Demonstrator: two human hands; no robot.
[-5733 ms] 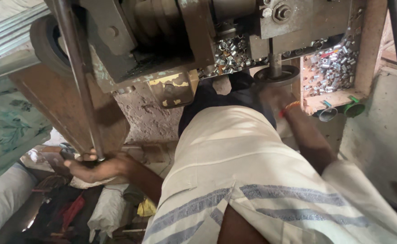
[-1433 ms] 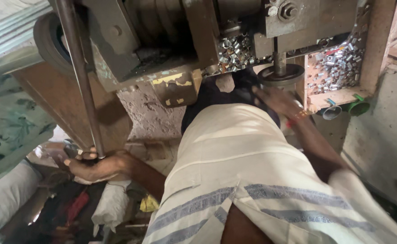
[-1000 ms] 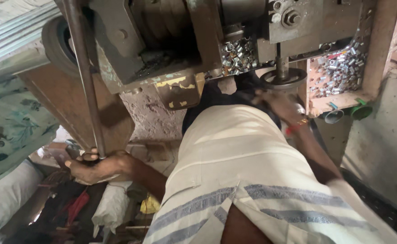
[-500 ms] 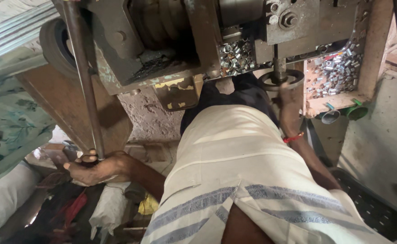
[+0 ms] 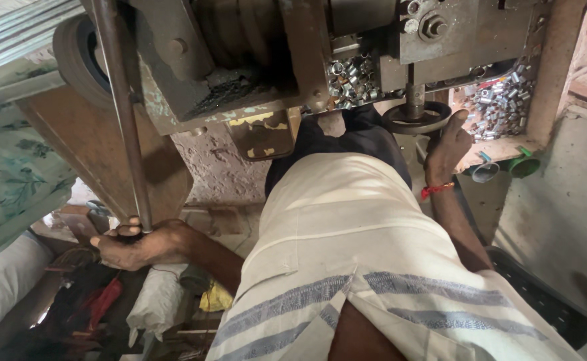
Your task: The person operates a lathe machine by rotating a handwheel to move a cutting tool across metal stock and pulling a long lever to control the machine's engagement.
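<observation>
The left hand (image 5: 139, 242), at about eight o'clock in the view, is wrapped tight around the lower end of a long steel lever rod (image 5: 121, 110), fingers curled fully round it with the thumb laid over the top, so the rod is firmly held. The rod rises from that fist toward eleven o'clock, passing in front of a dark round wheel (image 5: 74, 59) and a brown wooden board (image 5: 96, 150), and runs up past the left side of a heavy grey press machine (image 5: 253, 60) that fills the twelve o'clock part of the scene. The right hand (image 5: 448, 144), at about two o'clock, wears a red thread at the wrist and reaches up with its fingers loosely extended, the fingertips touching or just beside a round metal die plate (image 5: 416, 119) under the machine's vertical shaft; whether it has hold of anything there cannot be told. Just beyond it, toward one o'clock, a wooden tray (image 5: 553, 87) is heaped with small shiny metal rings (image 5: 501, 107), and a second heap of the same rings (image 5: 347, 80) lies on the machine's bed near twelve o'clock. A patch of flaking yellow paint, irregular in shape, marks the machine's lower edge near the centre. Below the tray, at three o'clock, sit a green plastic cup (image 5: 524, 164) and a small grey cup (image 5: 484, 171) side by side. At seven o'clock lie a white sack (image 5: 154, 301), a crumpled yellow wrapper (image 5: 216, 297) and a red-handled tool (image 5: 103, 301).
</observation>
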